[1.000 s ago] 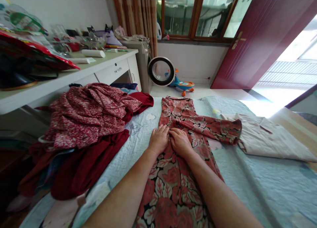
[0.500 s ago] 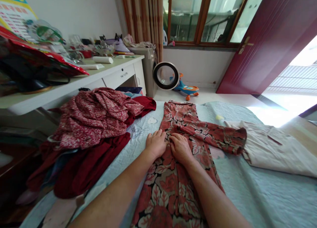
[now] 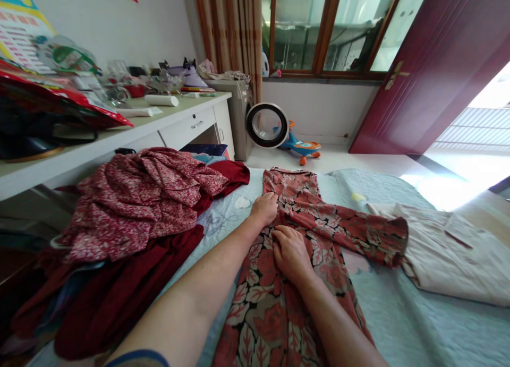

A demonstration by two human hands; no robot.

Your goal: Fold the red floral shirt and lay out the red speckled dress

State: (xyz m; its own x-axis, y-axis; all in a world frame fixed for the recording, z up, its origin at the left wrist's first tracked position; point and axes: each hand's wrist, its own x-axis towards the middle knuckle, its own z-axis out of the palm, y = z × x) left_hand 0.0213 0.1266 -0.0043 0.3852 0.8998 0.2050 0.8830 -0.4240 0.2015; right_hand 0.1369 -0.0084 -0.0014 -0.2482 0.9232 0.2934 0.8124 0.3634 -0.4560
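Observation:
A long-sleeved floral dress [image 3: 258, 298] in rust red, black and grey lies lengthwise in front of me, its neck end pointing away. One sleeve [image 3: 366, 231] stretches across to the right. My left hand [image 3: 265, 208] is at the dress's left edge below the neck, its fingers curled together on the cloth. Closer to me, my right hand [image 3: 292, 252] rests on the middle of the dress, palm down, fingers stretched forward and slightly bent. Both hands touch the fabric.
Beneath everything spreads a pale blue bed cover [image 3: 398, 314]. Crumpled red patterned clothing [image 3: 147, 197] and dark red cloth [image 3: 131, 298] are heaped left. A folded beige garment [image 3: 458, 255] lies right. Beyond are a cluttered desk [image 3: 195, 108], a washing machine with open door [image 3: 266, 125] and a ride-on toy [image 3: 300, 145].
My left hand has slid forward toward the neck end, and its fingers have curled at the dress's edge. My right hand has stayed nearly in place. The view has shifted slightly.

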